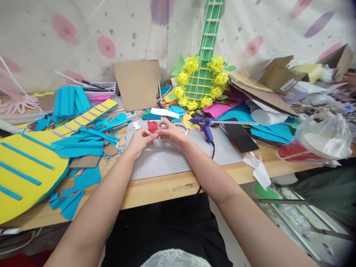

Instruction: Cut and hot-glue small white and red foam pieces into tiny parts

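Note:
Above the grey cutting mat (pixel 155 163), both hands meet at a small piece of red crepe-like paper (pixel 152 127). My left hand (pixel 142 140) pinches its lower part between thumb and forefinger. My right hand (pixel 172 132) is closed on the same red bit from the other side, its fingers bent and partly hiding it. Right of the hands a blue hot glue gun (pixel 204 126) lies on the mat with a clear glue stick jutting from its back. Several short white pieces (pixel 136 125) lie just beyond my left hand. A roll of tape (pixel 182 129) sits behind my right hand.
A yellow paper guitar shape (pixel 25 163) and blue paper scraps (pixel 83 180) spread over the left. A green guitar (pixel 200 83) ringed with yellow flowers stands at the back beside a cardboard sheet (pixel 137 85). Right are a black phone (pixel 239 137) and a bagged cup (pixel 308 148).

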